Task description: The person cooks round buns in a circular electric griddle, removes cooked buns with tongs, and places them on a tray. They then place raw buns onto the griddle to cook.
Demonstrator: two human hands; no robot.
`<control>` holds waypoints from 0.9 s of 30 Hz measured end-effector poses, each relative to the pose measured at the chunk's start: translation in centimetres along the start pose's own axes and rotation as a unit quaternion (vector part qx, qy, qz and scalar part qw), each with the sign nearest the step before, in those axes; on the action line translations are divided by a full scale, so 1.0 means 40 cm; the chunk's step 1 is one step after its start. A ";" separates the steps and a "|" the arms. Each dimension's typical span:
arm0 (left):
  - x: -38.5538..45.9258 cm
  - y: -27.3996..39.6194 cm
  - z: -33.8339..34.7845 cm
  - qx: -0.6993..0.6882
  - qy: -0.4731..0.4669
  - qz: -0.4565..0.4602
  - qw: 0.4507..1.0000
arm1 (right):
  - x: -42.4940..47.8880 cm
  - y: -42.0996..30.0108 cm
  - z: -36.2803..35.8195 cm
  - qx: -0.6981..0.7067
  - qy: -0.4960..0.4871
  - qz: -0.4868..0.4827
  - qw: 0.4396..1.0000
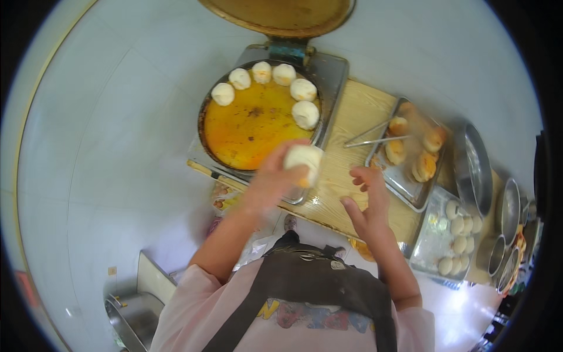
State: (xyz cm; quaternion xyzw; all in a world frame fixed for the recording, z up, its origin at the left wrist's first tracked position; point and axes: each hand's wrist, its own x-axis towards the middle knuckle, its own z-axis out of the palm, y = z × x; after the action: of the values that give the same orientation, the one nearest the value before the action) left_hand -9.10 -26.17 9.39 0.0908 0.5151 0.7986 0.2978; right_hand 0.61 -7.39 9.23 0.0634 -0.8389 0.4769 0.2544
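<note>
A ball of pale dough (303, 159) with an orange patch low on it is gripped in my left hand (275, 178), at the near right edge of a round griddle (250, 136). Several similar dough balls (305, 115) lie in an arc along the griddle's far and right rim, on a yellow, oily surface. My right hand (369, 202) is empty, its thumb and fingers apart, above the wooden table and left of a metal tray (407, 187). Browned buns (424, 167) lie in that tray, and metal tongs (380, 141) rest across its left edge.
The griddle's raised lid (281, 17) stands behind it. On the wooden table (347, 114), another tray (424, 255) with several pale dough balls (459, 244) is at the right. Metal bowls (475, 169) stand beyond the trays. A large metal container (138, 314) is at the lower left.
</note>
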 end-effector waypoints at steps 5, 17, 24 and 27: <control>0.052 0.173 -0.305 0.551 0.229 0.162 0.786 | -0.019 0.044 0.035 -0.046 -0.045 0.042 0.997; 0.203 0.169 -0.635 0.719 0.198 0.090 0.660 | -0.033 0.077 0.137 -0.077 -0.064 0.140 0.985; 0.192 0.213 -0.641 0.779 0.167 0.190 0.573 | -0.021 0.066 0.169 -0.089 -0.057 0.161 0.981; 0.167 0.224 -0.658 0.778 0.177 0.204 0.567 | -0.026 0.069 0.177 -0.094 -0.055 0.173 0.979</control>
State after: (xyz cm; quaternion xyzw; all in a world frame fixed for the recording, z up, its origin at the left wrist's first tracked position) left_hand -29.79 -45.21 4.24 0.2471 0.9478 0.1287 -0.1552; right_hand -2.05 -11.96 3.67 -0.0807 -0.8911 0.4285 0.1259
